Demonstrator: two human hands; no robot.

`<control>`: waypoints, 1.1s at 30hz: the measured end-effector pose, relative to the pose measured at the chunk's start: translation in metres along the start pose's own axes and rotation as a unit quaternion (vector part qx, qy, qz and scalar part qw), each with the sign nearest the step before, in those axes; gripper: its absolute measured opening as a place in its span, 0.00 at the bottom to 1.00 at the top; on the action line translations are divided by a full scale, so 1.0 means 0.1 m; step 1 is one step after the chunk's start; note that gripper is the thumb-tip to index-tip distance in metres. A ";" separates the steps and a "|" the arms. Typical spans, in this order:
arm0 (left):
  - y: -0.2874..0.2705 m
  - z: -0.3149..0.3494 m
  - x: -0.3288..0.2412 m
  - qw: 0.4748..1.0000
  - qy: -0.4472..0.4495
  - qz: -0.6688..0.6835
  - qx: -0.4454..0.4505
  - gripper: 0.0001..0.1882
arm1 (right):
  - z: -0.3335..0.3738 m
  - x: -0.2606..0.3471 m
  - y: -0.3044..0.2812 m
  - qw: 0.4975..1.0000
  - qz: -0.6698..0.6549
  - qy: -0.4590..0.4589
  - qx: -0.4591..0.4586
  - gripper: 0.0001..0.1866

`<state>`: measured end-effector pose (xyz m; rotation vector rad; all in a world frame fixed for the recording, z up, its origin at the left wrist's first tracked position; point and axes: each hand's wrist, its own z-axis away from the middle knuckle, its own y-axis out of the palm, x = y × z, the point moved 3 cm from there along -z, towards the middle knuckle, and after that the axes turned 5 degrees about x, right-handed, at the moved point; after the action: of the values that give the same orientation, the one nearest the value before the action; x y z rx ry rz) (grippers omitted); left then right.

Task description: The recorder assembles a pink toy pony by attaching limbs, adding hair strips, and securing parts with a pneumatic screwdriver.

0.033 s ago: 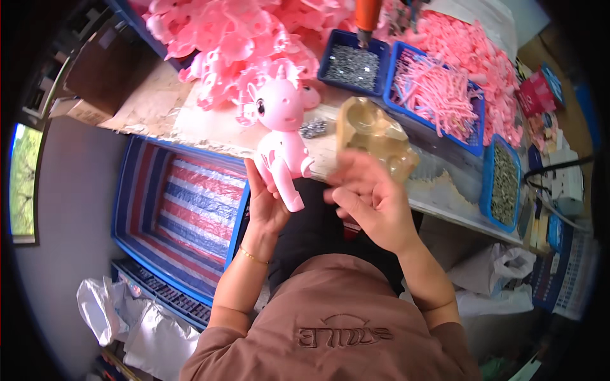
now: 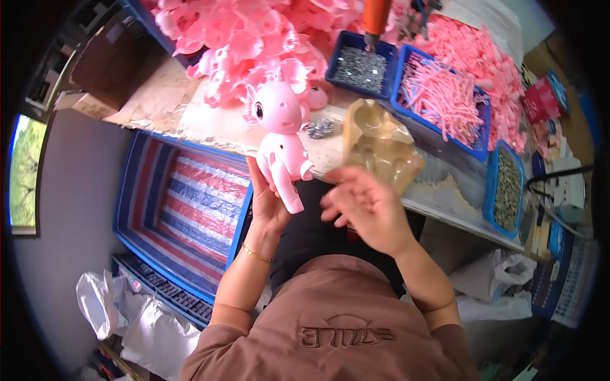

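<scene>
A glossy pink plastic pony figure (image 2: 283,108), with a large round head, a horn and a dark painted eye, is held upright by the left hand (image 2: 270,203), which is closed about its lower body. The figure is positioned to the left of the landmark, a tan, shiny moulded fixture (image 2: 381,136) with rounded hollows, placed on the pale, worn table (image 2: 159,105). The right hand (image 2: 368,209) is raised just to the near side of the fixture, its fingers parted and half curled; slight blur is present at the fingertips. A small heap of grey metal screws (image 2: 322,129) is laid just left of the fixture. Directly beyond the fixture, more grey metal screws are contained in a dark blue rectangular plastic tray (image 2: 356,89), above which an orange cylindrical tool (image 2: 376,16) is suspended. To the right of and beyond the fixture, thin pink plastic sticks (image 2: 438,92) are contained in a blue slotted basket (image 2: 481,153); well to its right, small greyish parts (image 2: 506,190) are held in a light blue tray (image 2: 504,230). Hollow pink plastic shells (image 2: 241,32) are piled to the left of and beyond the fixture.
</scene>
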<state>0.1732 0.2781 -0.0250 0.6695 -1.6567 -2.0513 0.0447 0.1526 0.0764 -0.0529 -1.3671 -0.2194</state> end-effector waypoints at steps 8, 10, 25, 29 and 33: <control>0.06 0.07 -0.08 0.984 0.009 0.123 0.131 0.35 | -0.20 -0.08 0.67 0.989 0.062 -0.121 0.059 0.16; 0.07 0.07 -0.08 0.980 0.007 0.139 0.141 0.36 | -0.21 -0.10 0.67 0.990 0.050 -0.114 0.059 0.16; 0.09 0.02 -0.01 0.948 -0.047 0.240 0.201 0.30 | -0.23 -0.15 0.62 0.994 0.022 -0.078 0.067 0.18; 0.02 -0.04 -0.03 0.996 -0.011 0.080 0.049 0.36 | -0.25 -0.20 0.59 0.994 0.017 -0.085 0.061 0.17; 0.11 -0.01 0.01 0.992 -0.049 0.081 0.082 0.36 | -0.24 -0.20 0.53 0.995 0.001 -0.077 0.062 0.17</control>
<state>0.1730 0.2742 -0.0145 0.4753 -1.8855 -1.8744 0.0744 0.2031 0.0567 0.0327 -1.5314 -0.1311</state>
